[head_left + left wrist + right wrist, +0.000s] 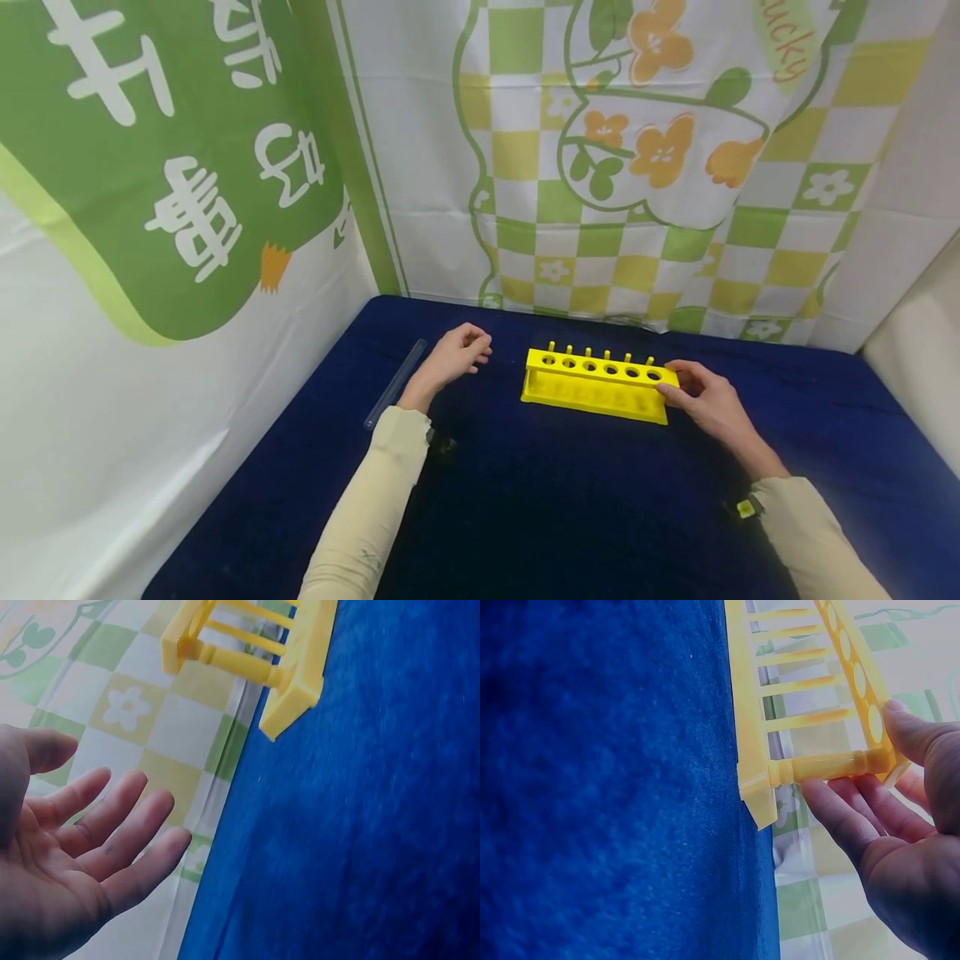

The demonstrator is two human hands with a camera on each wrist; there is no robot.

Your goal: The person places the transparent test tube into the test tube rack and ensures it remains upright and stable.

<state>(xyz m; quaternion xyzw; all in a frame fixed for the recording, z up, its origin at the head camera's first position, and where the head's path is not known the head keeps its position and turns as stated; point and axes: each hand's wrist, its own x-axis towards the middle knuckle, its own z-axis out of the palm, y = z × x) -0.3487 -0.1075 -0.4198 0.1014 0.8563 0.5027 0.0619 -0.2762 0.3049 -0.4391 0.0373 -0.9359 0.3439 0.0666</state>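
A yellow test tube rack (592, 392) stands on the dark blue table, with a row of round holes along its top and several pegs behind. My right hand (708, 404) holds its right end. In the right wrist view the thumb lies on the top bar (859, 682) and the fingers reach the end post (825, 766). Left of the rack and apart from it, my left hand (453, 354) holds nothing; its fingers (135, 832) are loosely bent in the left wrist view. A clear test tube (395, 385) lies on the table beside the left forearm.
The blue cloth-covered table (555, 508) stretches out in front of me. A patterned curtain (600, 208) hangs along its back edge, and a green and white sheet (247, 367) closes off the left side. A pale wall stands at the right.
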